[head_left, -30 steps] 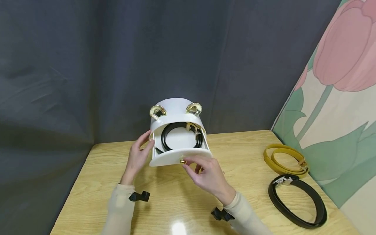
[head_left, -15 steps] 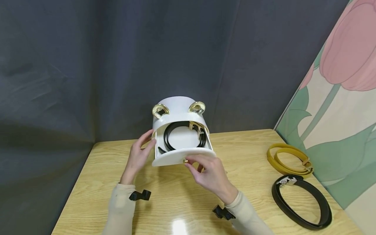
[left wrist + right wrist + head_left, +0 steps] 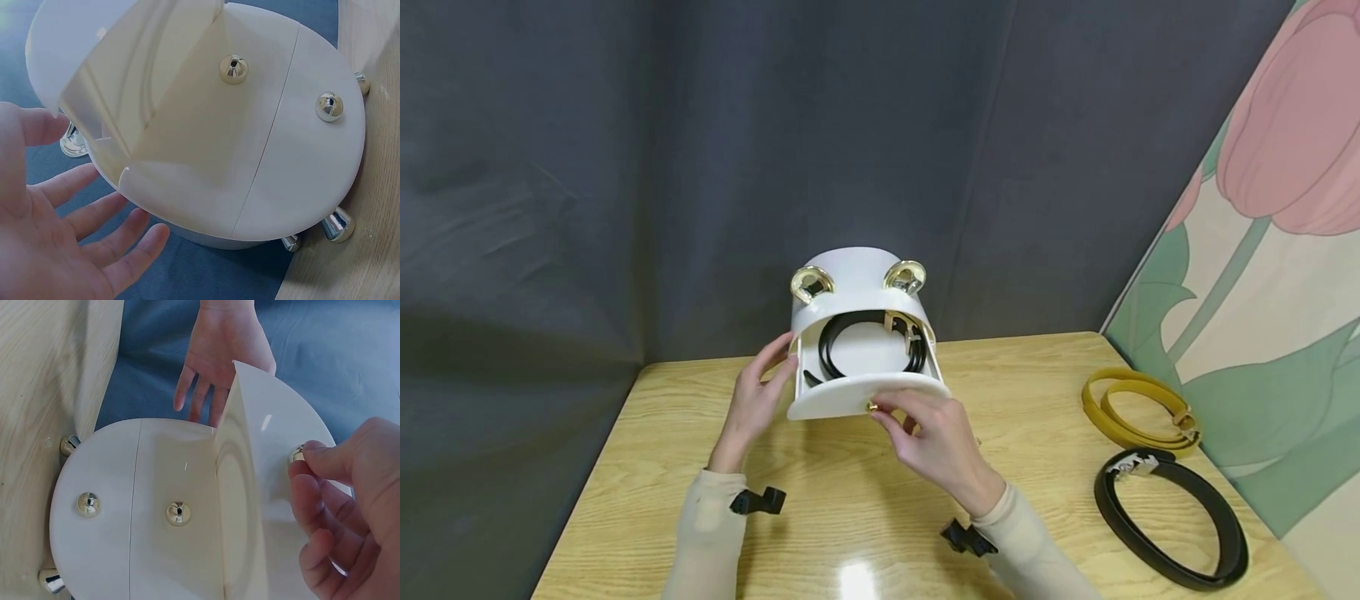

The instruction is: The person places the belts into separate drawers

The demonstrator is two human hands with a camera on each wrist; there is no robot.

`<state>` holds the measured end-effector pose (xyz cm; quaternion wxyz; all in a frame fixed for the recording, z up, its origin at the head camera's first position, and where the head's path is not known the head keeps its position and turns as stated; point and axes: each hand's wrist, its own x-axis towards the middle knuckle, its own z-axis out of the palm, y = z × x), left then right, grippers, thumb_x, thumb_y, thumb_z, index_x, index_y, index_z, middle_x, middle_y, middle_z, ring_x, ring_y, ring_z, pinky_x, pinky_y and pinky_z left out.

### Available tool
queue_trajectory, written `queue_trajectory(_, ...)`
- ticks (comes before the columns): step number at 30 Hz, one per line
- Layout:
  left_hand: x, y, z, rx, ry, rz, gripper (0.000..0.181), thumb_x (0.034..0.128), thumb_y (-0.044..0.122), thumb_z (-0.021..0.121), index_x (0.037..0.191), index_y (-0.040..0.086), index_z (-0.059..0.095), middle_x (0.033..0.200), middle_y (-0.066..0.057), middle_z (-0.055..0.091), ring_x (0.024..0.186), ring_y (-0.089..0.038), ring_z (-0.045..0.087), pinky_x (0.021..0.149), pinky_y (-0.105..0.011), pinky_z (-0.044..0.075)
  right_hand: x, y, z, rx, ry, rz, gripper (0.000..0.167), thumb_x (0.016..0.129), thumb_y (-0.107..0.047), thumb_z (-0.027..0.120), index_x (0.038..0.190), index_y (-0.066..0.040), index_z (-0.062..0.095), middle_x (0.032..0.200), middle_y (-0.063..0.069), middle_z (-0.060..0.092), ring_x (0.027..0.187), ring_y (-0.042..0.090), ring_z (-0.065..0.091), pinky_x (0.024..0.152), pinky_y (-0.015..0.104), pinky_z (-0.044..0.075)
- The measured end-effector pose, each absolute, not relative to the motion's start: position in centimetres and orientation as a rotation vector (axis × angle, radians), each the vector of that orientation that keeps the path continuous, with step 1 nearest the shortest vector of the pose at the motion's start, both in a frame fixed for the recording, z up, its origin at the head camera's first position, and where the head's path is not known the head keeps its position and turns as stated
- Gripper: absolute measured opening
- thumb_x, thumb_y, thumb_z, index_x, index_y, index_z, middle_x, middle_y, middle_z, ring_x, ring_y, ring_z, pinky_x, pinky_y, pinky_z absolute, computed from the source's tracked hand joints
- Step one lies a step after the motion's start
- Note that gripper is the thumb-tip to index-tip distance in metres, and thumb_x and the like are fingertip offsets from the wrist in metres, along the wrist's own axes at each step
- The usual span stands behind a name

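Observation:
A white rounded cabinet with gold feet stands at the table's back, its top drawer pulled out. Inside the drawer lies a coiled black belt with a gold buckle. My right hand pinches the drawer's gold knob between thumb and index finger. My left hand rests with extended fingers at the cabinet's left side; its spread fingers are plain in the left wrist view. Two more gold knobs, one and another, show on the front sections.
A coiled yellow belt and a coiled black belt with a silver buckle lie on the right of the wooden table. A dark curtain hangs behind, and a tulip-patterned panel stands at the right.
The drawer front and my right hand have risen slightly, and the front covers a little more of the belt inside. The head view has shifted slightly; my left hand stays at the cabinet's side.

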<state>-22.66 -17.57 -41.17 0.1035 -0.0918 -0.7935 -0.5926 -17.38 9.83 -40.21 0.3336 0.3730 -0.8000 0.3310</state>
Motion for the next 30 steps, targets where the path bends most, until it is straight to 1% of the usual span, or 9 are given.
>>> queue_trajectory(6, -22.8, -17.7, -41.3, -0.273, -2.35, -1.75, 0.049, 0.112, 0.027, 0.057, 0.159, 0.012, 0.051, 0.159, -0.017, 0.055, 0.149, -0.036, 0.05, 0.114, -0.059, 0.049, -17.5, 9.6, -40.2, 0.946, -2.087, 0.859, 0.02, 0.085, -0.003, 0.087, 0.104, -0.006, 0.082, 0.097, 0.006, 0.083, 0.062, 0.005, 0.069, 0.055, 0.011, 0.053)
queue_trajectory(8, -22.8, -17.8, -41.4, -0.273, -2.35, -1.759, 0.049, 0.1121, 0.027, 0.057, 0.159, 0.013, 0.052, 0.16, -0.016, 0.054, 0.149, -0.035, 0.05, 0.115, -0.057, 0.05, -17.5, 9.5, -40.3, 0.937, -2.078, 0.865, 0.02, 0.085, -0.003, 0.088, 0.104, -0.005, 0.082, 0.096, 0.006, 0.083, 0.061, 0.005, 0.069, 0.054, 0.012, 0.053)
queue_trajectory(12, -23.2, -17.9, -41.6, -0.242, -2.336, -1.761, 0.045, 0.1128, 0.025, 0.056, 0.157, 0.014, 0.055, 0.157, -0.014, 0.057, 0.144, -0.031, 0.055, 0.11, -0.043, 0.054, -17.6, 9.3, -40.2, 0.911, -2.069, 0.876, 0.022, 0.083, -0.002, 0.088, 0.104, -0.005, 0.082, 0.095, 0.006, 0.083, 0.06, 0.006, 0.069, 0.054, 0.011, 0.053)
queue_trajectory(15, -23.7, -17.9, -42.0, -0.2, -2.324, -1.754, 0.043, 0.1131, 0.023, 0.055, 0.156, 0.016, 0.056, 0.153, -0.014, 0.06, 0.138, -0.031, 0.059, 0.103, -0.032, 0.056, -17.6, 9.1, -40.1, 0.897, -2.073, 0.894, 0.023, 0.084, -0.001, 0.088, 0.106, -0.005, 0.082, 0.094, 0.006, 0.083, 0.064, 0.007, 0.072, 0.056, 0.01, 0.053)
queue_trajectory(19, -24.4, -17.9, -42.5, -0.167, -2.298, -1.773, 0.042, 0.1127, 0.019, 0.056, 0.154, 0.013, 0.058, 0.152, -0.015, 0.061, 0.134, -0.034, 0.062, 0.097, -0.028, 0.058, -17.9, 8.9, -39.9, 0.885, -2.083, 0.919, 0.023, 0.084, -0.002, 0.088, 0.106, -0.005, 0.082, 0.093, 0.006, 0.083, 0.066, 0.009, 0.073, 0.057, 0.01, 0.053)
queue_trajectory(22, -24.8, -17.9, -42.7, -0.176, -2.282, -1.766, 0.042, 0.1119, 0.018, 0.057, 0.153, 0.011, 0.059, 0.151, -0.016, 0.062, 0.134, -0.034, 0.062, 0.099, -0.025, 0.055, -18.1, 8.8, -39.9, 0.864, -2.09, 0.937, 0.023, 0.084, -0.002, 0.088, 0.106, -0.005, 0.082, 0.093, 0.006, 0.083, 0.067, 0.01, 0.073, 0.057, 0.011, 0.054)
queue_trajectory(25, -25.0, -17.9, -42.8, -0.193, -2.279, -1.741, 0.041, 0.1114, 0.019, 0.059, 0.152, 0.011, 0.06, 0.149, -0.017, 0.064, 0.134, -0.033, 0.062, 0.104, -0.029, 0.052, -18.3, 8.8, -39.9, 0.845, -2.089, 0.957, 0.023, 0.084, -0.002, 0.088, 0.107, -0.006, 0.082, 0.094, 0.006, 0.083, 0.069, 0.011, 0.074, 0.057, 0.014, 0.055)
queue_trajectory(27, -25.1, -17.9, -42.8, -0.201, -2.279, -1.73, 0.041, 0.1112, 0.021, 0.06, 0.152, 0.011, 0.06, 0.148, -0.017, 0.064, 0.134, -0.033, 0.062, 0.109, -0.036, 0.05, -18.5, 8.7, -39.9, 0.837, -2.088, 0.977, 0.023, 0.085, -0.001, 0.087, 0.107, -0.006, 0.082, 0.095, 0.006, 0.083, 0.071, 0.012, 0.075, 0.057, 0.014, 0.056)
queue_trajectory(30, -25.0, -18.0, -42.8, -0.188, -2.29, -1.72, 0.042, 0.1114, 0.023, 0.059, 0.152, 0.012, 0.061, 0.148, -0.017, 0.064, 0.134, -0.036, 0.062, 0.111, -0.048, 0.05, -18.7, 8.7, -40.0, 0.838, -2.089, 1.007, 0.023, 0.085, -0.001, 0.087, 0.107, -0.005, 0.082, 0.096, 0.007, 0.083, 0.072, 0.013, 0.075, 0.058, 0.013, 0.056)
